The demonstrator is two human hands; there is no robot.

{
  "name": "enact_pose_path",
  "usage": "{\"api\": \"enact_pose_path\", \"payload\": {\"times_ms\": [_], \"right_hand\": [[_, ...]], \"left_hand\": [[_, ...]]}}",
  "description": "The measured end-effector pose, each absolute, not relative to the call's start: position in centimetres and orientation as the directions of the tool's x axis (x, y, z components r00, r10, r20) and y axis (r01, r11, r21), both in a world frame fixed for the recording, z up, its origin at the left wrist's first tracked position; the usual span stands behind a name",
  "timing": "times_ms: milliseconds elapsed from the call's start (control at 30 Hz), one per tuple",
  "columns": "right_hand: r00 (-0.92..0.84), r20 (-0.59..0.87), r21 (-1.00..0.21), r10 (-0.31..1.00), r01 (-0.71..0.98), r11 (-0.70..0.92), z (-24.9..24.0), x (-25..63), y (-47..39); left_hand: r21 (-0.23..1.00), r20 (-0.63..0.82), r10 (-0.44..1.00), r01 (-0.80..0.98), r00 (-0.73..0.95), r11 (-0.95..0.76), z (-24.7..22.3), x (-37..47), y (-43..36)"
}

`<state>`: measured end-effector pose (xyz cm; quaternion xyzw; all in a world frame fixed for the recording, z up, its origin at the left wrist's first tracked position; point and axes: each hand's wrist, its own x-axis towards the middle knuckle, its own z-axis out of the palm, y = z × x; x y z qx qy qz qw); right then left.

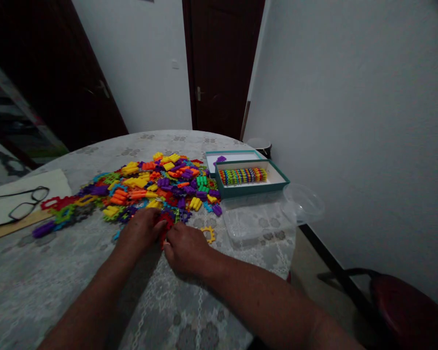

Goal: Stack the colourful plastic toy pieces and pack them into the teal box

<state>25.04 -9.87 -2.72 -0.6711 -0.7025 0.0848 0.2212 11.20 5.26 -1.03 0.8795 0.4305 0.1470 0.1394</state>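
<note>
Both of my hands meet at the near edge of a big heap of colourful plastic building pieces [146, 182]. Between them is a red toothed plastic piece [165, 227]. My left hand [141, 228] has its fingers curled against the red piece from the left. From the right, my right hand [185, 247] pinches the red piece's lower part, thumb underneath. How the piece is shaped is partly hidden by my fingers. Just beyond my right hand a yellow toothed ring [208, 235] lies flat on the cloth.
A teal-edged box [253, 188] holds a row of multicoloured pieces, with its lid [233, 156] behind. Clear plastic tubs [259, 223] stand at the right. Black-framed glasses [27, 204] lie on paper at the left. A dark red chair [405, 306] is beside the patterned tablecloth [190, 311].
</note>
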Motion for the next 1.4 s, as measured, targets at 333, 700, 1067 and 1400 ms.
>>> {"api": "enact_pose_path", "payload": {"times_ms": [333, 700, 1067, 1400], "right_hand": [[0.028, 0.151, -0.473, 0.988, 0.880, 0.047, -2.1, 24.8, -10.5], [0.340, 0.293, -0.857, 0.894, 0.508, 0.087, -0.6, 26.4, -10.8], [0.027, 0.062, -0.811, 0.998, 0.584, 0.034, 2.0, 27.7, -11.1], [0.479, 0.222, -0.405, 0.849, 0.838, -0.366, 10.4, 42.9, -11.1]], "left_hand": [[0.673, 0.083, 0.826, 0.580, 0.557, -0.459, 0.3, 10.1, 2.4], [0.924, 0.107, 0.759, 0.218, 0.643, -0.314, 1.1, 7.4, 1.0], [0.963, 0.036, 0.705, 0.163, 0.708, -0.213, -1.1, 7.9, 0.8], [0.901, 0.111, 0.715, 0.234, 0.691, -0.366, 0.4, 6.9, 1.2]]}}
